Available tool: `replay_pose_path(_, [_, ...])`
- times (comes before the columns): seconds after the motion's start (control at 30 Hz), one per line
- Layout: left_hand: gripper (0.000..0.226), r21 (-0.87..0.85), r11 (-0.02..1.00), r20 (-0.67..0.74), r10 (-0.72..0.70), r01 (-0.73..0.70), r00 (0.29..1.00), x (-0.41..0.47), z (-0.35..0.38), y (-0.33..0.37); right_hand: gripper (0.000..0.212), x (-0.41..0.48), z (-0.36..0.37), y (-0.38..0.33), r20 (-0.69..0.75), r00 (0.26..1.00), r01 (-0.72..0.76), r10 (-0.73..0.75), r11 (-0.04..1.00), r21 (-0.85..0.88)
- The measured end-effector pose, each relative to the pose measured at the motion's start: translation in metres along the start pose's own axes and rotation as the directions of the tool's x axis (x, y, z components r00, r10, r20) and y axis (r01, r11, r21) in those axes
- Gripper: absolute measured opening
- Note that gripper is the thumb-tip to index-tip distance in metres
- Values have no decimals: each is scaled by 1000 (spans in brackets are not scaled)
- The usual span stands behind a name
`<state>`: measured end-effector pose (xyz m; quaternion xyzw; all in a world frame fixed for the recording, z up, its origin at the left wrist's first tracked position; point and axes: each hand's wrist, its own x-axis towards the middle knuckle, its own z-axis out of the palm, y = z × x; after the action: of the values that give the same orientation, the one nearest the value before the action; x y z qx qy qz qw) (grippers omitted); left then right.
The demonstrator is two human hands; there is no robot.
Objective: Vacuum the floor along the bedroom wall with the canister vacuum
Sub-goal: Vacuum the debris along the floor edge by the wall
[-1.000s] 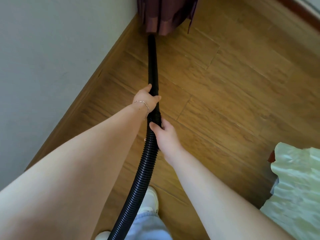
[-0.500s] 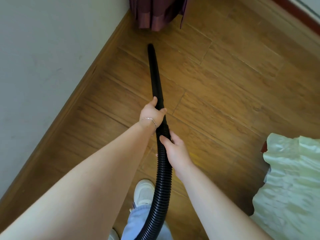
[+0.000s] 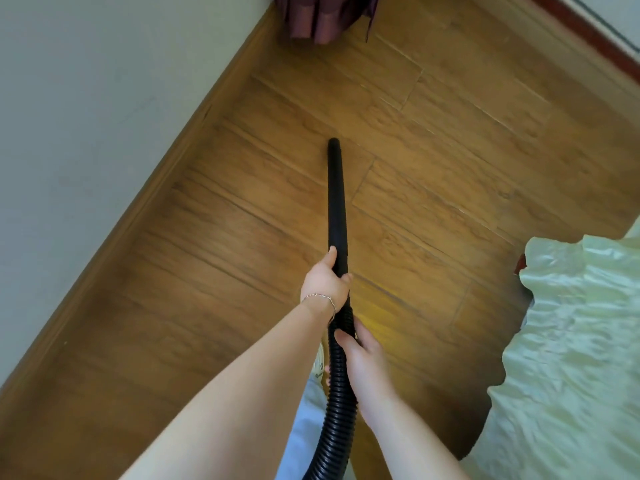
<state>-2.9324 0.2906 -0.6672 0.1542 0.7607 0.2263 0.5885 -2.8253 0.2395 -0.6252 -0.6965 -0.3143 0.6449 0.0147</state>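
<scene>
I'm mid-sweep: my left hand is wrapped round the black wand, my right hand grips the ribbed hose nearer me. The nozzle tip sits on the wood floor, apart from the baseboard. Next I'd steer left toward it; the bedspread crowds the right, the curtain hangs far ahead

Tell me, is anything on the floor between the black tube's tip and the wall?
Nothing visible: only bare brown wooden floor lies between the black vacuum tube's tip and the pale wall. The dark red curtain hangs farther ahead.
</scene>
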Motion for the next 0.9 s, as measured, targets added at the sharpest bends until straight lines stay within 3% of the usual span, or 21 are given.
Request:
replay_pose_path(0.17, [67, -41, 999, -81, -34, 30, 996, -43, -17, -62, 41, -41, 16, 44, 97, 995, 49, -37, 991, -127])
replay_pose_path(0.33, [72, -212, 969, -178, -163, 124, 970, -86, -41, -128, 43, -74, 34, 80, 188, 981, 108, -49, 942, -318])
replay_pose_path(0.63, [74, -482, 862, -298, -331, 157, 895, -130, -58, -199, 39, -95, 53, 96, 405, 914, 244, -1, 799, -549])
replay_pose_path(0.9, [77, -674, 724, -359, -494, 147, 792, -153, -55, -233, 40, -97, 64, 100, 496, 867, 369, 54, 599, -710])
